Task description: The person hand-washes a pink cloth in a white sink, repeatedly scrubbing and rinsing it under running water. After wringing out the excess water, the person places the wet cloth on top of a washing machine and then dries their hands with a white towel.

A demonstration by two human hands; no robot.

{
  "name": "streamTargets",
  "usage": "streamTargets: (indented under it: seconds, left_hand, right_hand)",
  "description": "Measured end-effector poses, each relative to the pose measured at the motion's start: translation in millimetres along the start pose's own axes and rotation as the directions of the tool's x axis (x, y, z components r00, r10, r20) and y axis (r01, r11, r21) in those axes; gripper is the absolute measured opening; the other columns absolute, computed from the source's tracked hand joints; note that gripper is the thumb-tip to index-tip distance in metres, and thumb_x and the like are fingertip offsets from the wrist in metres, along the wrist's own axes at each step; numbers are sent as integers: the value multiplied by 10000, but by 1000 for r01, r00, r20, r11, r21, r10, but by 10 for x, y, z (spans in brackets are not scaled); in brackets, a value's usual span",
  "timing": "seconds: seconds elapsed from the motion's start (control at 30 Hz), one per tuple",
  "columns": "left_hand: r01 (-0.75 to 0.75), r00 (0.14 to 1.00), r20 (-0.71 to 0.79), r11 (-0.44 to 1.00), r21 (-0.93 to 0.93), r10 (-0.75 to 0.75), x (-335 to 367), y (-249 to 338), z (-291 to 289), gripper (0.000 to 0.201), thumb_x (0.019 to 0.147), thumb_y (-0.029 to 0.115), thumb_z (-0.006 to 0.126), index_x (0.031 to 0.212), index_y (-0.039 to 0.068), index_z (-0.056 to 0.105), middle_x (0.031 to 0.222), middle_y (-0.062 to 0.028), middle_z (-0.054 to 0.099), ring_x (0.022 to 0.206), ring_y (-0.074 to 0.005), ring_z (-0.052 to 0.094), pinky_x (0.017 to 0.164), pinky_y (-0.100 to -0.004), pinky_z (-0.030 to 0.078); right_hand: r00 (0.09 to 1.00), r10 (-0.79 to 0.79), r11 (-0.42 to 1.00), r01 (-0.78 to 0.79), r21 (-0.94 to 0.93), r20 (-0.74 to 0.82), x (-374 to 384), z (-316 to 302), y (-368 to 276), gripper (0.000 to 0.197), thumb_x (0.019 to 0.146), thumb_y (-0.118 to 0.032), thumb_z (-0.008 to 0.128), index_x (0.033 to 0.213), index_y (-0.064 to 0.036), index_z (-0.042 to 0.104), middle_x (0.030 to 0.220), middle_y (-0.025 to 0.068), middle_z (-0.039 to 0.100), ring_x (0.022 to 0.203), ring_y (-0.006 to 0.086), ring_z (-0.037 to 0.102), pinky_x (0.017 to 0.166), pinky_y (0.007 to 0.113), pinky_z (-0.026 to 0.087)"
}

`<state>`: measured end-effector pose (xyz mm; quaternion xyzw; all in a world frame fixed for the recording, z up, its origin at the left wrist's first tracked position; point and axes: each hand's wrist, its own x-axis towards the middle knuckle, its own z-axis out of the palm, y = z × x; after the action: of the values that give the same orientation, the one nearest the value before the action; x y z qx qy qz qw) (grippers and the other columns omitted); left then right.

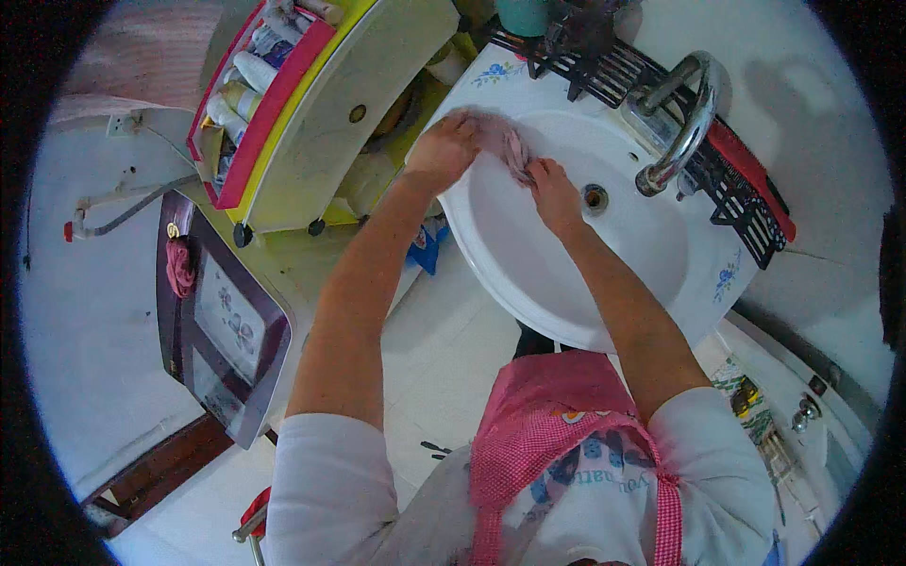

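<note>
A crumpled pale pink cloth stretches between my two hands over the far left part of a white washbasin. My left hand is closed on the cloth's left end, beside the basin's outer edge. At the other end my right hand pinches the cloth inside the bowl, left of the drain. Part of the cloth looks blurred, and the fingertips of my left hand are partly hidden.
A curved chrome tap reaches over the basin's right side. Behind it runs a black slatted rack with a red item. On the left stand a pink-edged bin of tubes and a purple-framed washing machine lid.
</note>
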<state>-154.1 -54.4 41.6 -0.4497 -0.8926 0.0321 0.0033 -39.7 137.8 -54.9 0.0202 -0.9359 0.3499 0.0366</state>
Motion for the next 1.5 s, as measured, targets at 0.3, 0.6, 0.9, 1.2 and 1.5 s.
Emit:
streamTargets:
  seconds: [0.3, 0.6, 0.9, 1.2, 1.5]
  left_hand:
    - [12, 995, 101, 998, -62, -6, -974, 1417, -114, 204, 770, 152, 549, 949, 70, 599, 847, -76, 575, 817, -260, 558, 706, -371, 475]
    - [465, 879, 67, 816, -344, -473, -449, 1842, 109, 242, 786, 82, 489, 1018, 24, 531, 941, -132, 570, 873, -294, 538, 784, -408, 451]
    - [553, 823, 4, 801, -229, -567, 215, 1844, 937, 385, 840, 118, 500, 1217, 39, 476, 1256, -114, 471, 1133, -282, 453, 911, -406, 416]
    - [360, 924, 294, 815, -454, -244, 432, 2667, 835, 483, 791, 96, 564, 1266, 83, 476, 1350, -77, 425, 1273, -246, 366, 1025, -372, 329]
    - [3, 936, 312, 882, -471, 164, -160, 2423, 334, 196, 822, 123, 543, 1002, 114, 620, 1049, -73, 590, 1017, -255, 553, 857, -390, 452]
  right_hand:
    - [879, -244, 963, 270, -7, 410, -606, -425, 256, 233, 744, -37, 586, 968, -95, 562, 923, 105, 530, 962, 311, 535, 781, 409, 478]
    - [781, -538, 685, 624, -376, 317, 315, -731, 58, 133, 724, -142, 580, 850, -111, 610, 933, 54, 559, 964, 250, 543, 857, 383, 445]
    - [623, -605, 297, 754, -586, 495, 572, -714, 287, 486, 824, -178, 488, 1300, -82, 493, 1432, 53, 349, 1323, 183, 301, 1127, 355, 187]
    - [780, 3, 94, 623, -777, 626, -488, -1125, 824, 509, 843, -251, 477, 1321, -75, 468, 1435, 88, 338, 1294, 299, 298, 1102, 423, 162]
    - [818, 136, 811, 233, -537, 559, -1622, -1295, 249, 287, 737, -128, 609, 1014, -52, 630, 1041, 134, 568, 964, 331, 542, 792, 430, 453]
